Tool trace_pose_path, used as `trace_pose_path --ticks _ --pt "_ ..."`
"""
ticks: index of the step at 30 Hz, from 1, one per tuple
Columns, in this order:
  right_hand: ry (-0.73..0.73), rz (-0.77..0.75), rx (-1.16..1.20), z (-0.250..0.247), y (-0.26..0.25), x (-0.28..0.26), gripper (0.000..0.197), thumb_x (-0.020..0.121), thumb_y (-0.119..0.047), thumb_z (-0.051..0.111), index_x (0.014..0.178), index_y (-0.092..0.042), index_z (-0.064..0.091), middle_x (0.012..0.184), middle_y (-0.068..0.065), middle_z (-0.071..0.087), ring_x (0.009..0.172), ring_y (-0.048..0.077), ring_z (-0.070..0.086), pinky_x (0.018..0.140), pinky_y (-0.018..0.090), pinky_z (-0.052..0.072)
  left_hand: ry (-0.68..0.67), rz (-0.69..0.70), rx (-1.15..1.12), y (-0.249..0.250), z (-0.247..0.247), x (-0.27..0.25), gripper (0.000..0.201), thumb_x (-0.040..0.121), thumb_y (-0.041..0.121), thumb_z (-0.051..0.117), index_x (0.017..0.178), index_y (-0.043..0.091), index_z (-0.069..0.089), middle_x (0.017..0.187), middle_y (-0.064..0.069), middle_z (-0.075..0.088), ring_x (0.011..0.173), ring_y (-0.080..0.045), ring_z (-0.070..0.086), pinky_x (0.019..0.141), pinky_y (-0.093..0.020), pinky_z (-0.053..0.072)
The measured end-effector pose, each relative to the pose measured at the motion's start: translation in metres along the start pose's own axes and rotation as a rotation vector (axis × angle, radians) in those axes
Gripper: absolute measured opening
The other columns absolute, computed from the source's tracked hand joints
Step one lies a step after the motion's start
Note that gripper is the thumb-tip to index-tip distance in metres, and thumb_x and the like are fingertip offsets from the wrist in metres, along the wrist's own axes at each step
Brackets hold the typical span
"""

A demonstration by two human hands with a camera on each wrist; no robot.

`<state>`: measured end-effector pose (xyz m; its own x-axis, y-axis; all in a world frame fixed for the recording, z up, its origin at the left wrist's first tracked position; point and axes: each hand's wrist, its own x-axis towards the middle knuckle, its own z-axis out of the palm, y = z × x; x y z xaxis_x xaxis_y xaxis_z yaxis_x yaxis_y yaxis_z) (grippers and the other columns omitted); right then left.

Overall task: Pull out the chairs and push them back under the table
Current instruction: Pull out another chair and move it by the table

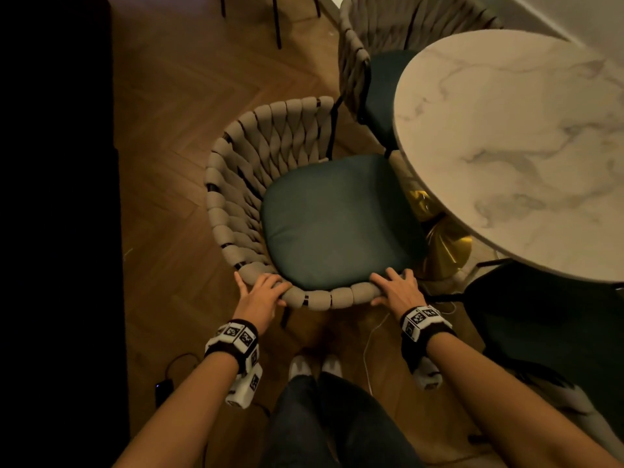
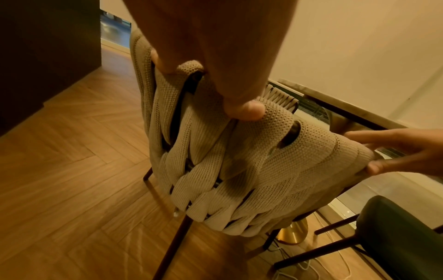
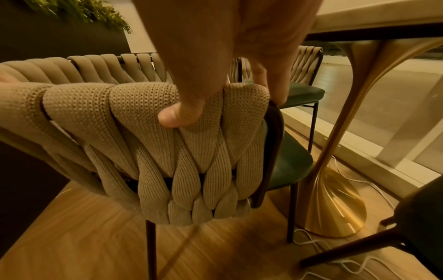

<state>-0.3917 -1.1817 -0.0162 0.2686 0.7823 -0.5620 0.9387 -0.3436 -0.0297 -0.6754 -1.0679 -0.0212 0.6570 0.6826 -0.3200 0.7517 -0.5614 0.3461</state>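
Both the left hand and right hand are gripping the woven chair back's top rim, fingers curled over it.

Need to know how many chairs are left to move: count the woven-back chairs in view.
2 with woven backs showing: one chair pulled out, gripped by left hand and right hand; another chair beyond, tucked at the marble table. Others may be hidden.

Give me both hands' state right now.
Left hand: grips the woven chair back.
Right hand: grips the same chair back.
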Motion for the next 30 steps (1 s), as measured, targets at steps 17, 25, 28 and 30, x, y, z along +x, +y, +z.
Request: trace_pose_path --ticks 17,25,28,30 --pt "0.098 -0.482 0.189 -0.055 -0.135 -0.015 0.063 0.086 -0.032 0.059 0.142 -0.035 0.031 0.152 0.005 0.034 0.137 0.026 0.036 0.107 0.044 0.04 0.131 -0.111 0.014 -0.05 -0.032 -0.026 0.053 0.094 0.047 0.037 0.143 0.034 0.024 0.158 0.003 0.022 0.147 -0.018 0.012 0.116 -0.062 0.01" --pt "0.026 -0.726 0.112 -0.095 -0.331 0.053 0.068 0.084 -0.016 0.061 0.144 -0.029 0.031 0.157 0.006 0.024 0.138 0.028 0.035 0.108 0.041 0.037 0.181 -0.421 -0.059 -0.195 -0.079 -0.064 0.048 0.095 0.039 0.042 0.14 0.037 0.029 0.155 0.007 0.029 0.146 -0.017 0.019 0.115 -0.051 0.023" --pt "-0.016 -0.703 0.103 -0.108 -0.39 0.085 0.063 0.088 -0.019 0.056 0.144 -0.025 0.029 0.158 0.006 0.021 0.139 0.028 0.032 0.109 0.042 0.039 0.185 -0.569 -0.124 -0.254 -0.103 -0.074 0.045 0.096 0.04 0.035 0.14 0.037 0.03 0.154 0.01 0.029 0.145 -0.014 0.018 0.116 -0.048 0.021" --pt "-0.039 -0.678 0.109 -0.115 -0.422 0.104 0.061 0.089 -0.022 0.055 0.144 -0.025 0.029 0.157 0.005 0.022 0.137 0.027 0.035 0.108 0.04 0.039 0.181 -0.628 -0.144 -0.288 -0.119 -0.079 0.044 0.097 0.04 0.033 0.14 0.036 0.03 0.154 0.01 0.029 0.145 -0.014 0.02 0.116 -0.045 0.022"
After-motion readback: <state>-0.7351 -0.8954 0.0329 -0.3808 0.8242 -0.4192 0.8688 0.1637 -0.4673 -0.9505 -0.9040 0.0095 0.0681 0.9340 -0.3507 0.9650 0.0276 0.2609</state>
